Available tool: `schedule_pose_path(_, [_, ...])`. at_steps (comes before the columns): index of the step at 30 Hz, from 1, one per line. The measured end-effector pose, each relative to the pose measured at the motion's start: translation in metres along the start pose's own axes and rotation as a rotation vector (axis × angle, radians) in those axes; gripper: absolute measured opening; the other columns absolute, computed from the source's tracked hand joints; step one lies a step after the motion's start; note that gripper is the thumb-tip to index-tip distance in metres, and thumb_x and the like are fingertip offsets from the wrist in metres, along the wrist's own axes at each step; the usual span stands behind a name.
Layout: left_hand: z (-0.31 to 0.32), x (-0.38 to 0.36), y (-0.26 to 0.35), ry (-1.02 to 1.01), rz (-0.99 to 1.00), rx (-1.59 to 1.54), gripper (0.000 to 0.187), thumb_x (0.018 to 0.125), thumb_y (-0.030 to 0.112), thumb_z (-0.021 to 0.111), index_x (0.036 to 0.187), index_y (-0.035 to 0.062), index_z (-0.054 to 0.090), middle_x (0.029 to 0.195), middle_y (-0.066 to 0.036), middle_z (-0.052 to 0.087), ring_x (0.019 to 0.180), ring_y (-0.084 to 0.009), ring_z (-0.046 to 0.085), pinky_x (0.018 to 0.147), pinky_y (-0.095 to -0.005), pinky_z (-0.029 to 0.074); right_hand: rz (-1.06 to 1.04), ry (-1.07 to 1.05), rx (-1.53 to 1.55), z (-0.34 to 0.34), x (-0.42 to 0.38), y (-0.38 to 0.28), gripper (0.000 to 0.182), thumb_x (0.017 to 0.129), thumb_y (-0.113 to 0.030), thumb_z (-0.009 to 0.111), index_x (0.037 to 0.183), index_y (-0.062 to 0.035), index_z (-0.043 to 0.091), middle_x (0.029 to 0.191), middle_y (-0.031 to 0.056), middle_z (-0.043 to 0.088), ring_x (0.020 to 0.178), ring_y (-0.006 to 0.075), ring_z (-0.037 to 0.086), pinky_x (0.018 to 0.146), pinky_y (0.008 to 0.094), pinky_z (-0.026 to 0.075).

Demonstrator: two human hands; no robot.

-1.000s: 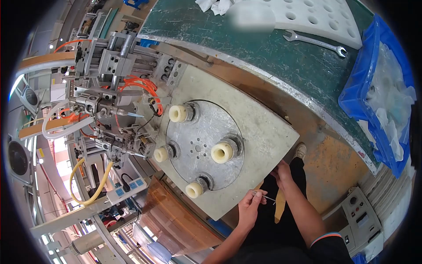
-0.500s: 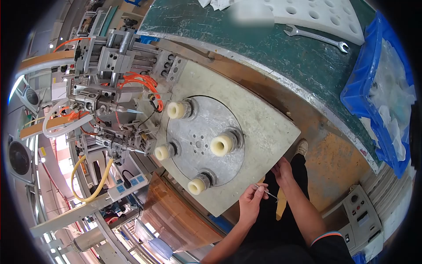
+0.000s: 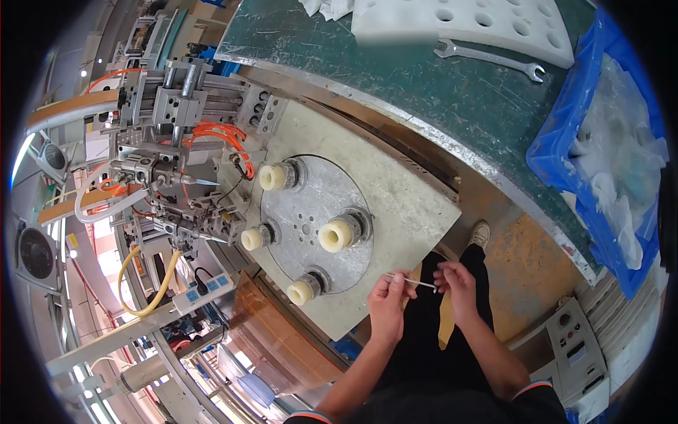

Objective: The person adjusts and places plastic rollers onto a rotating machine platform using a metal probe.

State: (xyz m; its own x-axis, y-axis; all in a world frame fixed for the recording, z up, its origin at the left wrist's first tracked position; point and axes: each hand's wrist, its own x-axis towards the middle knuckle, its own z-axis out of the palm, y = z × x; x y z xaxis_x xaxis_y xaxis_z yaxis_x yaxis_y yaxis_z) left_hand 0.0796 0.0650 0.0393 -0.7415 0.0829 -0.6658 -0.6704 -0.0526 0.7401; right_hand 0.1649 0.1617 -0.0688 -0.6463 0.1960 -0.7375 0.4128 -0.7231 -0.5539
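Note:
My left hand [image 3: 388, 309] pinches a thin, light-coloured rod [image 3: 417, 283] between thumb and fingers. The rod points right, and its far end looks slightly bent. At that end is my right hand [image 3: 459, 288], fingers curled and pressed together; whatever they hold, if anything, is hidden. Both hands are over my lap, just off the near corner of the pale machine table [image 3: 417, 205]. On that table a round metal turntable [image 3: 311, 201] carries several cream-coloured hollow cylinders, the closest to my hands being one cylinder [image 3: 335, 235] on the right.
Pneumatic machinery [image 3: 176, 106] with orange hoses stands left of the turntable. A green bench [image 3: 395, 85] runs along the top, bearing a wrench [image 3: 487, 58] and a white foam block with holes [image 3: 466, 18]. A blue crate [image 3: 565, 134] holds plastic bags. A power strip [image 3: 203, 293] lies lower left.
My right hand has come from the table's edge to the rod's tip. My left hand, still holding the rod, has shifted slightly up and left. The whole view has shifted a little.

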Motion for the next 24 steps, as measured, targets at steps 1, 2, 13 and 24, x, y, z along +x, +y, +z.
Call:
schedule_pose_path(1, [0.005,0.003,0.001,0.027,0.02,-0.056,0.021,0.094,0.017,0.053,0.098,-0.0028,0.058,0.084,-0.004,0.058,0.07,-0.0096,0.053,0.066,-0.0232,0.043,-0.001,-0.002,-0.009,0.001,-0.011,-0.018,0.024,0.092,-0.014,0.049,0.112,-0.0027,0.056,0.093,0.0044,0.061,0.077,0.0108,0.06,0.063,0.0224,0.046])
schedule_pose_path(2, [0.009,0.006,0.001,0.057,0.041,-0.113,0.021,0.094,0.018,0.052,0.099,-0.0027,0.057,0.083,-0.004,0.057,0.07,-0.0098,0.053,0.066,-0.0233,0.044,-0.081,-0.049,-0.019,0.009,-0.023,-0.039,0.023,0.092,-0.013,0.049,0.111,-0.001,0.055,0.09,0.0061,0.062,0.074,0.0112,0.06,0.061,0.0216,0.046])
schedule_pose_path(13, [0.038,0.045,0.019,0.151,0.096,-0.288,0.022,0.094,0.019,0.053,0.098,-0.0015,0.057,0.087,-0.004,0.058,0.07,-0.009,0.053,0.066,-0.024,0.045,-0.507,-0.234,-0.53,0.05,0.017,-0.136,0.011,0.086,-0.005,0.059,0.095,0.0002,0.061,0.074,0.0092,0.061,0.066,0.0155,0.063,0.054,0.0257,0.047])
schedule_pose_path(24, [0.025,0.077,0.031,0.23,0.054,-0.351,0.021,0.093,0.019,0.055,0.099,-0.001,0.057,0.087,-0.004,0.057,0.068,-0.0086,0.053,0.063,-0.0236,0.047,-0.448,-0.406,-0.806,0.082,0.067,-0.148,0.008,0.081,-0.008,0.063,0.087,-0.0024,0.062,0.074,0.0134,0.061,0.064,0.0278,0.06,0.057,0.0328,0.046])
